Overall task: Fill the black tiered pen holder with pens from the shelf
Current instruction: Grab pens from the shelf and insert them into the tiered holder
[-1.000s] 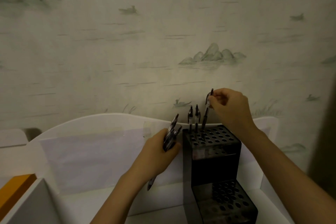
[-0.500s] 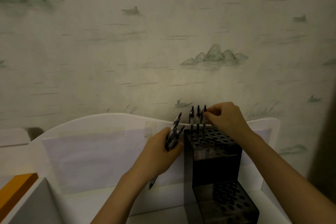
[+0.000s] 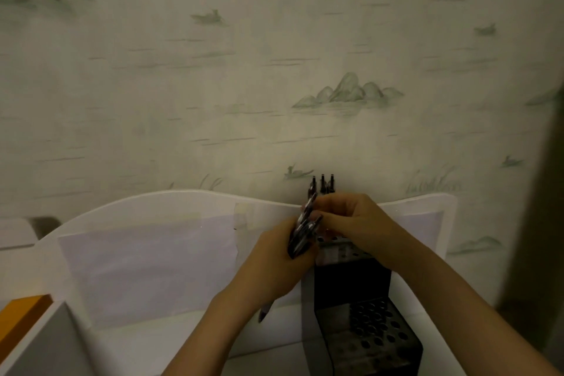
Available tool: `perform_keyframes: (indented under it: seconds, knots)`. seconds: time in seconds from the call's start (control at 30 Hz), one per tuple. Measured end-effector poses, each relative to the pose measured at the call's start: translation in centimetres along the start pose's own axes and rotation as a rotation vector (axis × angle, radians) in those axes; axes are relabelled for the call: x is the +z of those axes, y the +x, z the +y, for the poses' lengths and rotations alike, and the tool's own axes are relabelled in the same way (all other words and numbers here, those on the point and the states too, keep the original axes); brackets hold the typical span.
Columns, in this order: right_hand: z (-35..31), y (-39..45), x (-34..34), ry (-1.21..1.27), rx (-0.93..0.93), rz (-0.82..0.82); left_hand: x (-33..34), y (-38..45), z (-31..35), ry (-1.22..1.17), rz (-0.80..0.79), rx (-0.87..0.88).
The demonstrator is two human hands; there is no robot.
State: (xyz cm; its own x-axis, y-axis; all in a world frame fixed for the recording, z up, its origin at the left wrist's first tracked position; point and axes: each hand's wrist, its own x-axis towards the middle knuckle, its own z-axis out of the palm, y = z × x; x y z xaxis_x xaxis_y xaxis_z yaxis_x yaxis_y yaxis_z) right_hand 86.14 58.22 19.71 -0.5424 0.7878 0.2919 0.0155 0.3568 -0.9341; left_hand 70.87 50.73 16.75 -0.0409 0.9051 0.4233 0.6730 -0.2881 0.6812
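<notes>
The black tiered pen holder [image 3: 354, 284] stands on the white shelf at the lower right, its lower tier [image 3: 372, 333] a grid of holes with nothing in them. Three pens [image 3: 323, 185] stand upright in the back row of the top tier. My left hand [image 3: 276, 262] grips a bundle of dark pens [image 3: 303, 230] just left of the holder's top. My right hand [image 3: 351, 223] hovers over the top tier, its fingertips pinching a pen at the top of the bundle. The top tier's holes are mostly hidden by my hands.
A white curved backboard [image 3: 183, 201] with taped paper sheets [image 3: 146, 265] runs behind the shelf, against patterned wallpaper. An orange-edged object [image 3: 21, 317] and a grey-white panel [image 3: 45, 345] sit at the lower left. A dark vertical edge [image 3: 543, 192] rises on the right.
My right hand set a third pen into the top tier's back row, then moved left and down to the bundle in my left hand. The left hand stayed put.
</notes>
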Motion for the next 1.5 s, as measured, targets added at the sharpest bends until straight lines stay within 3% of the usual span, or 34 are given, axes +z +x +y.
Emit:
perform_keyframes:
  seconds: [0.27, 0.43, 0.6, 0.73, 0.93, 1.5]
  knots:
    - [-0.6, -0.2, -0.1, 0.212, -0.027, 0.038, 0.7, 0.3, 0.1, -0.025, 0.005, 0.021]
    - [-3.0, 0.6, -2.6, 0.345, -0.137, 0.361, 0.7, 0.1, -0.4, -0.012, 0.02, -0.001]
    - [-3.7, 1.1, -4.2, 0.071, -0.375, 0.635, 0.4, 0.3, -0.7, -0.024, 0.028, -0.035]
    - [-1.8, 2.2, -4.5, -0.172, -0.372, 0.647, 0.3, 0.3, -0.5, -0.027, 0.027, -0.028]
    - [0.1, 3.1, -4.3, -0.332, -0.396, 0.637, -0.3, 0.0, -0.5, -0.023, 0.043, -0.043]
    - [3.8, 4.0, -4.3, -0.545, -0.173, 0.51, -0.6, -0.8, -1.0, 0.003, 0.036, -0.08]
